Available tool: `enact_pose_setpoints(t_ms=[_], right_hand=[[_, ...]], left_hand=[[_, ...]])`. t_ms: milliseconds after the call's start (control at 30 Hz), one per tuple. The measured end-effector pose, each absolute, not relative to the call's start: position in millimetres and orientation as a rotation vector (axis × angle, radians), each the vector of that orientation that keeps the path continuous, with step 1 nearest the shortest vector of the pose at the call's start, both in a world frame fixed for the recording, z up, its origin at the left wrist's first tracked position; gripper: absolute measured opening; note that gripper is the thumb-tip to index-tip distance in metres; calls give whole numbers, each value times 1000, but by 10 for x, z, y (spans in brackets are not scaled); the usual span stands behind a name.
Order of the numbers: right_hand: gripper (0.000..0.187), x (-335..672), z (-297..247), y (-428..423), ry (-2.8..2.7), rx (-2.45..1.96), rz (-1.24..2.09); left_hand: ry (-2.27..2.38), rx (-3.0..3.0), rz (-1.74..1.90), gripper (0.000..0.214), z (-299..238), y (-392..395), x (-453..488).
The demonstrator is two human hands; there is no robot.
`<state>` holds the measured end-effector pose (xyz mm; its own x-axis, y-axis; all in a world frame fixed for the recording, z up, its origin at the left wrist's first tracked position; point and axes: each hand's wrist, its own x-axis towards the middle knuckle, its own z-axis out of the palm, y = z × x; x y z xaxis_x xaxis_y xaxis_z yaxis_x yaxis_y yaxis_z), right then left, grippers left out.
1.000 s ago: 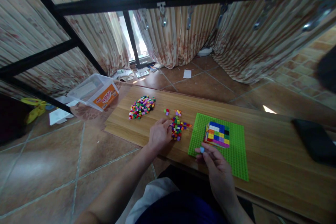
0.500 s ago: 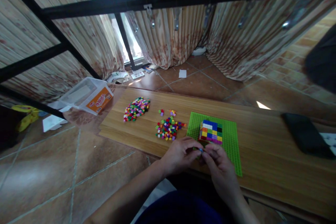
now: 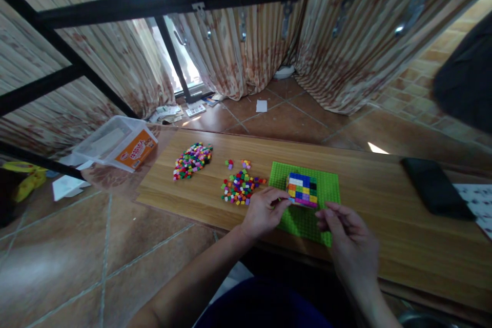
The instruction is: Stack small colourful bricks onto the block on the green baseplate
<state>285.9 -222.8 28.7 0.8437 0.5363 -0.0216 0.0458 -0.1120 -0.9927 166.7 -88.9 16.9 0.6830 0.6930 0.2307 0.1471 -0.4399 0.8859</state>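
Observation:
A block of colourful building bricks stands on the green baseplate. At its near left corner, my left hand pinches a small light blue brick between thumb and forefinger. The brick is right by the block; whether it touches is too small to tell. My right hand is over the baseplate's near right side, apart from the block, with its fingers curled in. Anything between those fingertips is hidden. Left of the baseplate lies a loose pile of bricks, close to my left hand.
Another brick pile lies farther left on the wooden table, with a few bricks behind the nearer pile. A clear plastic box is beyond the left end. A black phone-like slab and a printed sheet lie right.
My hands have parted. The left has brought the small blue brick up to the block's near left corner, while the right has moved away to the right. The view has shifted slightly.

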Motion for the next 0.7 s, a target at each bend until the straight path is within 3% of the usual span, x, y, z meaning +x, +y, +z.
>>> enact_pose_setpoints(t_ms=[433, 700], right_hand=[[30, 2943, 175, -2106, -526, -1745, 251], [52, 2939, 167, -1989, -754, -1991, 72]], left_hand=[[716, 1851, 680, 4, 210, -881, 1725], [742, 1678, 694, 5, 175, -893, 1777]])
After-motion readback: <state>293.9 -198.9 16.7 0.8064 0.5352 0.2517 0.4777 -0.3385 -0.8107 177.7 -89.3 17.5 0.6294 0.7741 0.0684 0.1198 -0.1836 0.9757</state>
